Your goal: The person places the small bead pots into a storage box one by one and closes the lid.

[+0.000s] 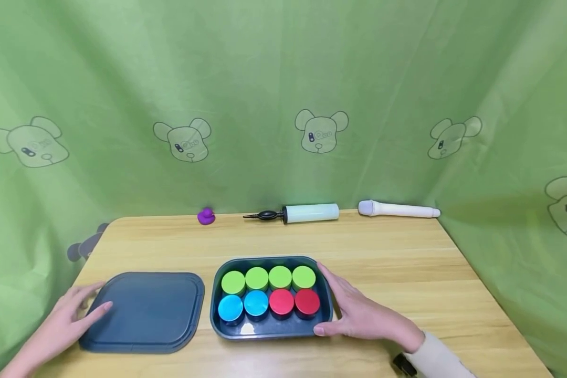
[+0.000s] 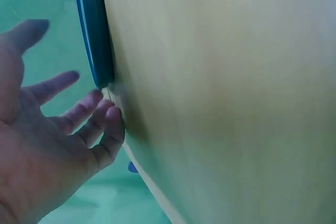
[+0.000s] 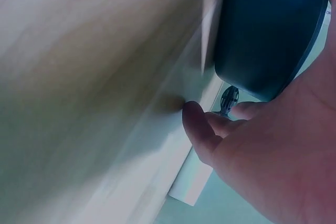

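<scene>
A dark blue rectangular box [image 1: 269,333] stands on the table, holding several green-topped round containers [image 1: 280,276], two blue-topped ones [image 1: 256,303] and two red-topped ones [image 1: 307,303]. My right hand [image 1: 359,313] grips the box's right end, thumb at the front corner and a finger at the back one. In the right wrist view the box's side wall [image 3: 268,35] rises beside the palm. A matching flat lid [image 1: 146,310] lies to the left. Fingers spread, my left hand [image 1: 68,315] is at the lid's left edge, its thumb over the top surface.
Along the table's back edge lie a purple rubber duck [image 1: 206,216], a hand pump [image 1: 311,213] with a black nozzle, and a white toy microphone [image 1: 399,209]. A green curtain [image 1: 255,79] with bear-like prints encloses the wooden table [image 1: 406,262] behind and at the sides.
</scene>
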Demonstrator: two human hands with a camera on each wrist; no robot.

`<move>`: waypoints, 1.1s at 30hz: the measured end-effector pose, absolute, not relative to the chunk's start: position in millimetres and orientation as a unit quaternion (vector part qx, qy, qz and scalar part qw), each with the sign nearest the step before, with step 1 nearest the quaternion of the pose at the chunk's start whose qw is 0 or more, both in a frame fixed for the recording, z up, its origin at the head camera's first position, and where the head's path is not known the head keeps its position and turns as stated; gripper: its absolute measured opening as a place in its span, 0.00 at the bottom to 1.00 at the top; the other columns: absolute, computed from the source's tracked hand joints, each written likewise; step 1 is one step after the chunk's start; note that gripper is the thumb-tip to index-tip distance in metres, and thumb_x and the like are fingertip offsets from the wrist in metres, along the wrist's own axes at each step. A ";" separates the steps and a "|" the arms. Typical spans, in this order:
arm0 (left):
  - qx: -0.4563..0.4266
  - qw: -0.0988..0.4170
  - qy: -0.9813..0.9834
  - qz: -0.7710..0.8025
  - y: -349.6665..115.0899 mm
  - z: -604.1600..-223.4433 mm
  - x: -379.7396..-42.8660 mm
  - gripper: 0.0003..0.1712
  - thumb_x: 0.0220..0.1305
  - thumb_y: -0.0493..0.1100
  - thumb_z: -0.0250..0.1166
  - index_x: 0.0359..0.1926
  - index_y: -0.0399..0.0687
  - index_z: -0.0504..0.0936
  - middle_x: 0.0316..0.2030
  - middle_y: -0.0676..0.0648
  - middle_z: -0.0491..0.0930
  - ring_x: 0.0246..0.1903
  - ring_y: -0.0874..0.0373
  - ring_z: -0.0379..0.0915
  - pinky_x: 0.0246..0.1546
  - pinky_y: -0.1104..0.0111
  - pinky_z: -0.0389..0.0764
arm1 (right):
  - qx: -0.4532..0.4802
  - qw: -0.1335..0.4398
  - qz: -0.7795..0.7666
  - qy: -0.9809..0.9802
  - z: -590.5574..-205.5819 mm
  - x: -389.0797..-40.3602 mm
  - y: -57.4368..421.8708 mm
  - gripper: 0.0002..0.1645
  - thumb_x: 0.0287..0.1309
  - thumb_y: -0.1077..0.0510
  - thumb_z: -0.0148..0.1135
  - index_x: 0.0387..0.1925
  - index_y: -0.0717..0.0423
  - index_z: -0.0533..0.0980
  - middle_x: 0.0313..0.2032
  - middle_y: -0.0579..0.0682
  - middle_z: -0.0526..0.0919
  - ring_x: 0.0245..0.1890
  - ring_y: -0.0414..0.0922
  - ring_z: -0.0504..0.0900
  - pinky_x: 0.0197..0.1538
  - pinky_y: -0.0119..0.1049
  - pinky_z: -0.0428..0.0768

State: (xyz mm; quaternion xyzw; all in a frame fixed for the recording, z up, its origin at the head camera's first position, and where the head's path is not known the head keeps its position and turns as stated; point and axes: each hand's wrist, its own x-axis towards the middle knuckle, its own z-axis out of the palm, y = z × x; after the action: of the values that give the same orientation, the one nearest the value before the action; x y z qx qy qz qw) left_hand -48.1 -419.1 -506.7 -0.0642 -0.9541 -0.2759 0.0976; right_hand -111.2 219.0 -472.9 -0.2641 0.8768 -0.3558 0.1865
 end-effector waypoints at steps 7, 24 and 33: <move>-0.099 0.109 -0.942 -0.300 -430.9 -515.4 -52.7 0.19 0.65 0.23 0.71 0.57 0.31 0.84 0.34 0.55 0.74 0.29 0.68 0.67 0.27 0.70 0.70 | -0.270 0.182 -0.350 0.878 -475.2 -112.5 220.4 0.78 0.61 0.35 0.80 0.90 0.44 0.34 0.85 0.60 0.51 0.81 0.65 0.55 0.72 0.74 0.65; -0.095 0.081 -0.908 -0.400 -448.8 -516.8 -57.1 0.24 0.66 0.20 0.67 0.61 0.36 0.85 0.31 0.52 0.81 0.25 0.62 0.76 0.24 0.71 0.75 | -0.266 0.187 -0.353 0.877 -476.7 -114.2 221.4 0.78 0.61 0.35 0.80 0.90 0.43 0.34 0.85 0.60 0.50 0.82 0.65 0.54 0.73 0.74 0.64; -0.061 0.000 -0.862 -0.503 -462.8 -511.2 -54.8 0.29 0.78 0.27 0.61 0.73 0.51 0.81 0.39 0.50 0.87 0.30 0.63 0.81 0.26 0.67 0.82 | -0.272 0.184 -0.355 0.875 -476.8 -115.2 223.2 0.78 0.61 0.36 0.81 0.90 0.44 0.34 0.85 0.60 0.49 0.82 0.65 0.53 0.74 0.73 0.63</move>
State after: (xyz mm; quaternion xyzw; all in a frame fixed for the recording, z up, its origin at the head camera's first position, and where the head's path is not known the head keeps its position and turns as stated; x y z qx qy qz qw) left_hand -54.8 -462.8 -511.2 -0.0613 -0.8624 -0.5025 -0.0003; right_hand -115.2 223.2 -476.8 -0.2721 0.8751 -0.3554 0.1840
